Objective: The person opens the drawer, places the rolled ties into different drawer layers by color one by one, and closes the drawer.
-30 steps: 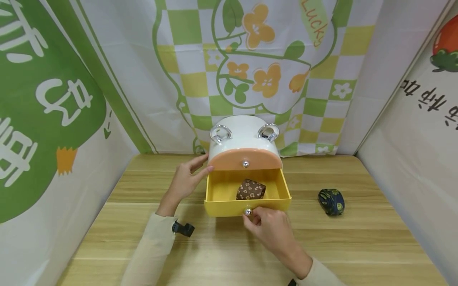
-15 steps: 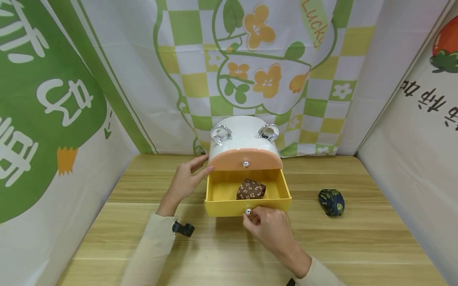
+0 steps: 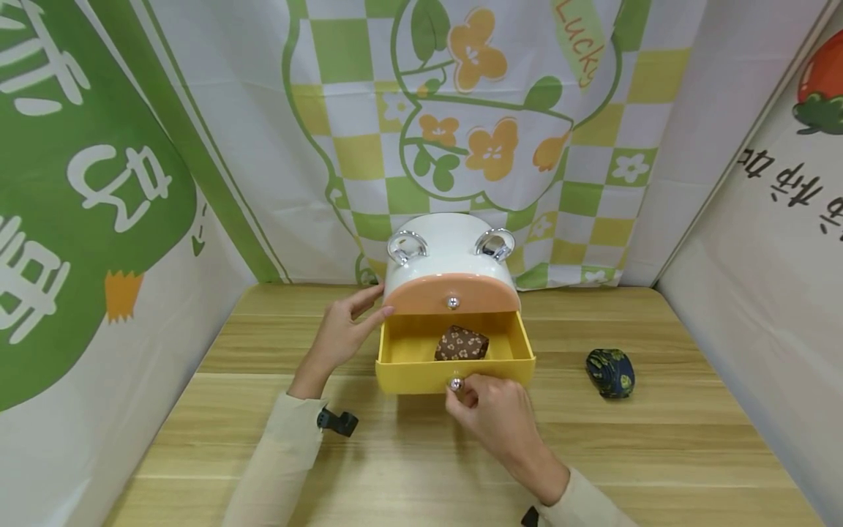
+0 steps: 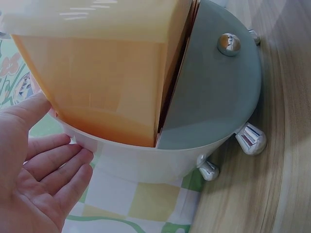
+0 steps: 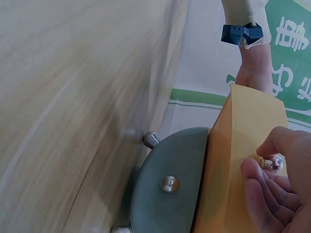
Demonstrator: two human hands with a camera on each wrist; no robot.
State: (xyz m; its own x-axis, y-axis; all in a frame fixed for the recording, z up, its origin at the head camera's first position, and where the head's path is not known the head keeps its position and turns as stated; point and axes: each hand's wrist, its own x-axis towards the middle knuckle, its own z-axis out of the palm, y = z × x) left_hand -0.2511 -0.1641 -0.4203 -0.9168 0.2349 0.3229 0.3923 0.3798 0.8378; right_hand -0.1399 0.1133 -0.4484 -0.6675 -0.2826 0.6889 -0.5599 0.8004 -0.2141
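A small rounded desktop drawer cabinet (image 3: pixel 448 256) has a white body, an orange upper drawer (image 3: pixel 421 293) and silver ring ears. Its yellow drawer (image 3: pixel 411 379) is pulled out. Inside that drawer lies a brown flower-print bundle (image 3: pixel 462 344) that looks like rolled fabric. My right hand (image 3: pixel 497 413) pinches the silver knob (image 3: pixel 456 383) on the yellow front between thumb and fingers. With fingers fairly straight, my left hand (image 3: pixel 339 333) touches the cabinet's left side, thumb at the front edge. Below, the wrist views show a grey-green drawer (image 4: pixel 209 92), closed, with its own knob.
A dark blue patterned bundle (image 3: pixel 610 373) lies on the wooden table (image 3: pixel 658 446) to the right. Behind the cabinet hangs a green-and-white checked cloth (image 3: pixel 356 117). Printed cloth walls stand at both sides. Silver feet (image 4: pixel 251 139) carry the cabinet.
The yellow drawer has slid slightly inward toward the cabinet, my right hand moving with its knob. My left hand has stayed in place.
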